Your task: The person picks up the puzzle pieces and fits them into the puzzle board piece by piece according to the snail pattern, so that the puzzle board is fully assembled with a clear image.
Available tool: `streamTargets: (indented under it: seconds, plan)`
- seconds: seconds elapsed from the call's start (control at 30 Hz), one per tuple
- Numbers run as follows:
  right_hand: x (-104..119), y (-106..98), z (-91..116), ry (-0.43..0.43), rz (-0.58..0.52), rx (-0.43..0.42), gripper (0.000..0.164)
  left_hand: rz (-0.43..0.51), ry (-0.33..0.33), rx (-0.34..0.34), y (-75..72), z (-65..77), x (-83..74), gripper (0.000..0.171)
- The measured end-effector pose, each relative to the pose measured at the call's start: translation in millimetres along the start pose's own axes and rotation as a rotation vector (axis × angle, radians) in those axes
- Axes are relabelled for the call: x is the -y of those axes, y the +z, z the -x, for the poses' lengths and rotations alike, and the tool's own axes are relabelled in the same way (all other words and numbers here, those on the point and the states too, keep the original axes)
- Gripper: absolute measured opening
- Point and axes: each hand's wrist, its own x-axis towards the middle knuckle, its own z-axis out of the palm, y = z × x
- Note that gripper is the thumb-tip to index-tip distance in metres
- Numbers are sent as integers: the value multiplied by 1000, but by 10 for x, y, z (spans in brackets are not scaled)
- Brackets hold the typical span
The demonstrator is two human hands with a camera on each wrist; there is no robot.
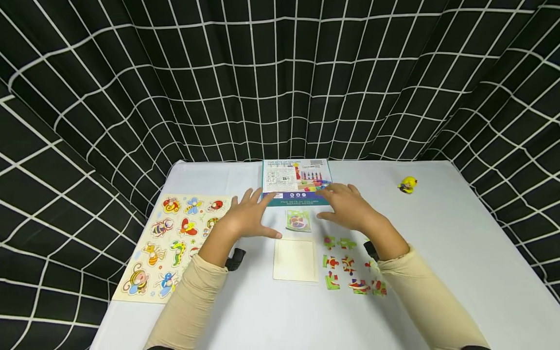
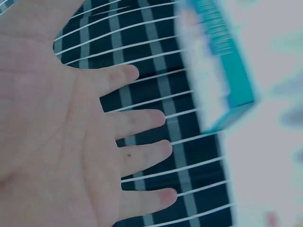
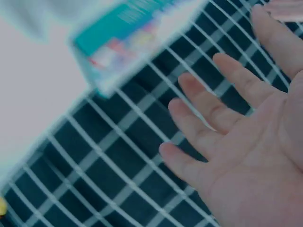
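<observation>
My left hand (image 1: pixel 247 216) hovers with spread fingers between the insect puzzle board (image 1: pixel 148 253) and a small picture card (image 1: pixel 298 221). Its bare palm shows in the left wrist view. Across from it, my right hand (image 1: pixel 347 206) is held out over the table with fingers apart and nothing in them, as the right wrist view also shows. Below the card lies a square cream puzzle tray (image 1: pixel 295 260). Several loose jigsaw pieces (image 1: pixel 348 263) lie in rows to its right, some hidden by the right forearm.
A flat teal and white box (image 1: pixel 297 182) lies at the table's back edge, beyond both hands. A small yellow toy (image 1: pixel 408 184) sits at the back right. A black curtain (image 1: pixel 288 78) with white grid lines surrounds the white table (image 1: pixel 437 253).
</observation>
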Motion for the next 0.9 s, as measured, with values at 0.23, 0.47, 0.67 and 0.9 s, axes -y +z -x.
streamTargets:
  seconds: [0.23, 0.47, 0.67, 0.9]
  plan:
    - [-123, 478, 115, -51, -31, 79, 37, 94, 35, 175, 636, 52, 150, 108]
    - [-141, 598, 211, 12, -44, 144, 26, 109, 33, 206, 843, 81, 111, 105]
    - [-180, 702, 229, 19, -47, 153, 21, 86, 26, 202, 889, 72, 113, 104]
    - [-123, 772, 246, 53, -48, 126, 19, 85, 12, 198, 894, 124, 92, 103]
